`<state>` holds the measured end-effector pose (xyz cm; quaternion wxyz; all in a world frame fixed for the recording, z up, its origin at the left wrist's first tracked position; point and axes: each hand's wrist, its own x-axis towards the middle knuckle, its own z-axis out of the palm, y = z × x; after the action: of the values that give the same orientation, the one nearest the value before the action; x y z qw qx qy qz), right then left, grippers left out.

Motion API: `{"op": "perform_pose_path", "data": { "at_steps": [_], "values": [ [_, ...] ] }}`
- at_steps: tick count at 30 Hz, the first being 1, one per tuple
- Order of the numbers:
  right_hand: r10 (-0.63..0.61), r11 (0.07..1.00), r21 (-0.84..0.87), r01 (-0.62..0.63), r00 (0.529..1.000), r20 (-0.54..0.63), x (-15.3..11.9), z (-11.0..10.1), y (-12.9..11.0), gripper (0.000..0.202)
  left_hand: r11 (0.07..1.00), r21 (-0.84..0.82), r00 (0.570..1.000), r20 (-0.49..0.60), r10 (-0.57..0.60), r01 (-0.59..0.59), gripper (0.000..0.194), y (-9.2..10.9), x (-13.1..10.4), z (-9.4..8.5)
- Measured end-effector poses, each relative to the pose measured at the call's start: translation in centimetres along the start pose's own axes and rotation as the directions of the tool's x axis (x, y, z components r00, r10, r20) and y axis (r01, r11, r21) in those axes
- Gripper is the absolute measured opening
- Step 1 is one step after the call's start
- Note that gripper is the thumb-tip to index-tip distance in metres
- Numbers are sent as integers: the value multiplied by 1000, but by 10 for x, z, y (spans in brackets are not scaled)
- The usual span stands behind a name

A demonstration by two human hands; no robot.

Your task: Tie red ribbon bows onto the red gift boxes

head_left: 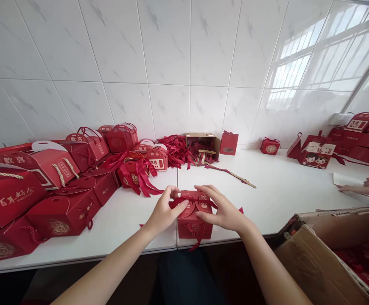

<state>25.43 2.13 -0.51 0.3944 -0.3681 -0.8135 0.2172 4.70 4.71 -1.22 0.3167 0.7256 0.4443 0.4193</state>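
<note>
In front of me, at the table's near edge, stands a small red gift box point(194, 228) with gold lettering on its rounded top flaps. A dark red ribbon point(192, 199) crosses its top. From the left, my left hand point(165, 207) pinches the ribbon between thumb and fingers. My right hand point(221, 209) reaches over the right side, its fingers curved around the ribbon and its thumb against the box's top. A twisted red cord with a tassel point(197, 235) hangs down the front. Parts of the ribbon are hidden under my fingers.
Many red gift boxes point(63, 212) crowd the left. Behind are loose red ribbons point(176, 148) and an open carton point(218, 146). More boxes point(318, 152) stand at right. A large cardboard box point(314, 262) is at lower right. Another person's hand point(362, 190) rests on paper.
</note>
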Motion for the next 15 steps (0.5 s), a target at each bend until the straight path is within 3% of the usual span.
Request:
{"op": "perform_pose_path", "data": {
  "at_steps": [4, 6, 8, 10, 12, 15],
  "values": [
    [78, 997, -20, -78, 997, -20, -6, 12, 3, 64, 984, -86, 987, 58, -152, 157, 30, 1, 2, 1],
    [177, 981, -61, -186, 975, -132, -10, 19, 3, 64, 954, -129, 956, 147, -253, 272, 33, 5, 2, 0],
    [295, 941, -86, -327, 918, -264, -13, 23, 2, 62, 937, -136, 932, 218, -290, 323, 36, 9, 2, -3],
    [388, 895, -88, -437, 862, -326, -14, 23, 2, 56, 948, -98, 932, 235, -274, 304, 40, 13, 3, -7],
    [417, 881, -68, -469, 835, -358, -15, 18, 2, 45, 968, -38, 951, 198, -236, 248, 45, 13, 6, -13],
    [340, 933, 16, -360, 864, -372, -19, 3, 1, 29, 986, 59, 977, 137, -162, 155, 49, 7, 12, -26]
  ]
}}
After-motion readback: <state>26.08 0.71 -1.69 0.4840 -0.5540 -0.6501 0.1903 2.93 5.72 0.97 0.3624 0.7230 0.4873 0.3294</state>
